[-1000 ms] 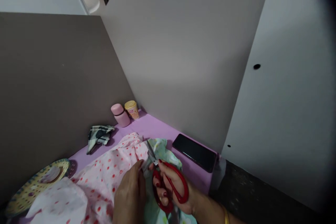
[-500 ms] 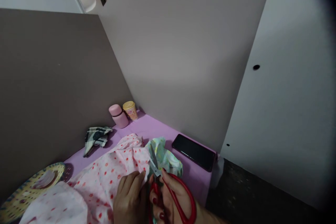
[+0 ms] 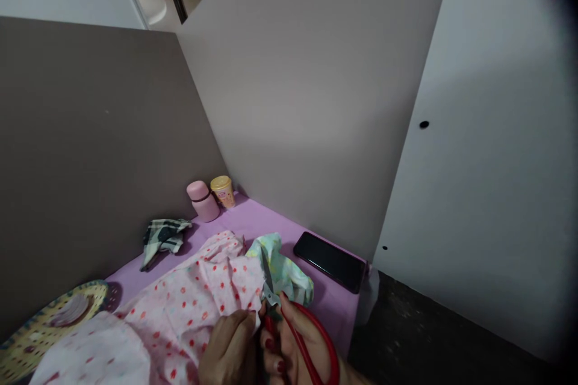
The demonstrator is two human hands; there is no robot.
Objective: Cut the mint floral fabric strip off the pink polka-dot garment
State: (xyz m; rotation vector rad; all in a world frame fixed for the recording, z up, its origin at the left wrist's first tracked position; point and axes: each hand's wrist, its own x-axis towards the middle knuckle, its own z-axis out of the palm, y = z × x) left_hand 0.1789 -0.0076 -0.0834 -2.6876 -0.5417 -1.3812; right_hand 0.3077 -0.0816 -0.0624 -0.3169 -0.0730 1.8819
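My right hand [image 3: 293, 337] grips a pair of red-handled scissors [image 3: 323, 334], its fingers in the loops. The metal blades point away from me at the right edge of a pink cloth with red dots [image 3: 194, 295]. My left hand [image 3: 229, 346] is closed on that cloth's edge, just left of the scissors; its fingertips are partly hidden. Behind the blades lies a crumpled pale green and yellow patterned cloth [image 3: 289, 274]. Part of the dotted cloth spreads left and toward me.
A black phone [image 3: 332, 260] lies at the right on the purple tabletop [image 3: 259, 213]. A pink flask [image 3: 203, 200] and a yellow-lidded cup [image 3: 223, 191] stand in the far corner. Left are a checked cloth [image 3: 163, 239] and a woven basket [image 3: 27, 325]. Grey partitions [image 3: 307, 102] rise behind.
The scissor blades have come closer together, and the dotted cloth's edge now lies against them. My left hand has shifted slightly right and down. The view has turned a little.
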